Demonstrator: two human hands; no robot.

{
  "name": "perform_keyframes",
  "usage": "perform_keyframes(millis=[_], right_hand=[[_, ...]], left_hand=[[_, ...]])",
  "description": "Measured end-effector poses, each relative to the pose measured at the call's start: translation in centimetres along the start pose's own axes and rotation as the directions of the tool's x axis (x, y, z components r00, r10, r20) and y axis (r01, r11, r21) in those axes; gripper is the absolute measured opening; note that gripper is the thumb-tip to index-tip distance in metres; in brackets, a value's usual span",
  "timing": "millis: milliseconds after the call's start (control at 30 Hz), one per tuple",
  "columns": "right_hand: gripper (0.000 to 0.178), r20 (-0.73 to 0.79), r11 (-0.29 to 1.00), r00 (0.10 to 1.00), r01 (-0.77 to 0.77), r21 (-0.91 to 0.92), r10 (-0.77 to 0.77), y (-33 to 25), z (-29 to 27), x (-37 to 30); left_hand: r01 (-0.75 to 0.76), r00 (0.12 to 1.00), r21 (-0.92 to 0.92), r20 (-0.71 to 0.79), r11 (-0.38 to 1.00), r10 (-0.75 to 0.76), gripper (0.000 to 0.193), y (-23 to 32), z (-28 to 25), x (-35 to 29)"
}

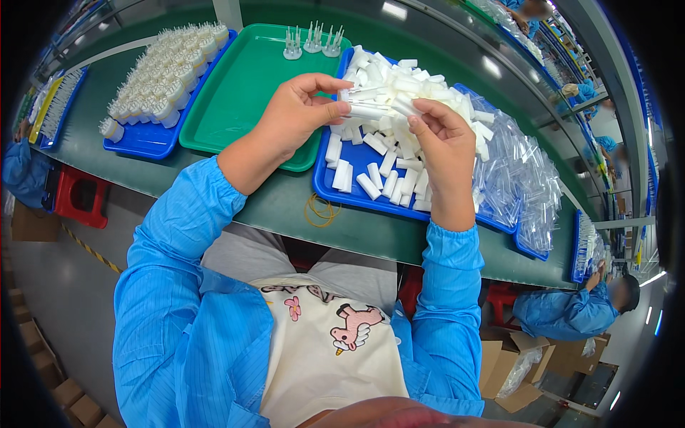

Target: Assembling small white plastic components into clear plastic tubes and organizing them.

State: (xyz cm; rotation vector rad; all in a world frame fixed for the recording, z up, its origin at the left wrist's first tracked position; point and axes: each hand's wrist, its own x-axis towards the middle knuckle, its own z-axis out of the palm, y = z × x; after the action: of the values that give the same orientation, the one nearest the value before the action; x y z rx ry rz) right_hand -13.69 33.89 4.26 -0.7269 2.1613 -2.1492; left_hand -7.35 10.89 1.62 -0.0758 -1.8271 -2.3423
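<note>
My left hand (303, 107) pinches a pale round base with thin prongs (364, 94) between thumb and fingers, its prongs turned to the right. My right hand (446, 135) grips a short white cylinder (404, 107) close to the prong tips. Whether the cylinder touches a prong is hard to make out against the white pile. Both hands are above a blue tray (325, 178) heaped with white cylinders (371, 185). To the left, a green tray (228, 93) carries several upright pronged bases (312, 44) at its far end.
At far left, many assembled white pieces with prongs (160, 78) crowd another blue tray (171, 143). Clear plastic tubes (517, 178) are piled at right. Yellow rubber bands (322, 212) lie by the table's near edge. A co-worker in blue (564, 314) sits at far right.
</note>
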Motion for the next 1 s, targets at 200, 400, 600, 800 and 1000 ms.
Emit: perform_keyframes(millis=[200, 400, 600, 800, 1000], right_hand=[[0.027, 0.097, 0.999, 0.995, -0.036, -0.007, 0.036, -0.4, -0.2, -0.1], [0.027, 0.119, 0.999, 0.992, 0.042, -0.008, -0.040, 0.1, 0.1, -0.2], [0.024, 0.221, 0.995, 0.973, 0.079, -0.058, -0.065, 0.2, 1.2, -0.7], [0.020, 0.227, 0.969, 0.965, 0.172, -0.178, -0.130, 0.1, 1.7, -1.0], [0.019, 0.236, 0.978, 0.963, 0.163, -0.130, -0.129, 0.0, 1.9, -1.2]], left_hand=[[-0.009, 1.000, 0.003, -0.001, 1.000, 0.009, 0.032, 0.1, 0.4, -0.1], [0.018, 1.000, 0.047, 0.013, 0.999, -0.019, 0.032, 0.2, 0.4, -0.1], [-0.010, 0.997, 0.100, 0.076, 0.995, 0.003, 0.032, -0.6, 0.3, -0.1], [-0.142, 0.983, 0.155, 0.142, 0.978, 0.120, 0.033, -1.0, 0.5, -0.1], [-0.129, 0.983, 0.134, 0.151, 0.983, 0.108, 0.033, -0.8, 0.6, -0.2]])
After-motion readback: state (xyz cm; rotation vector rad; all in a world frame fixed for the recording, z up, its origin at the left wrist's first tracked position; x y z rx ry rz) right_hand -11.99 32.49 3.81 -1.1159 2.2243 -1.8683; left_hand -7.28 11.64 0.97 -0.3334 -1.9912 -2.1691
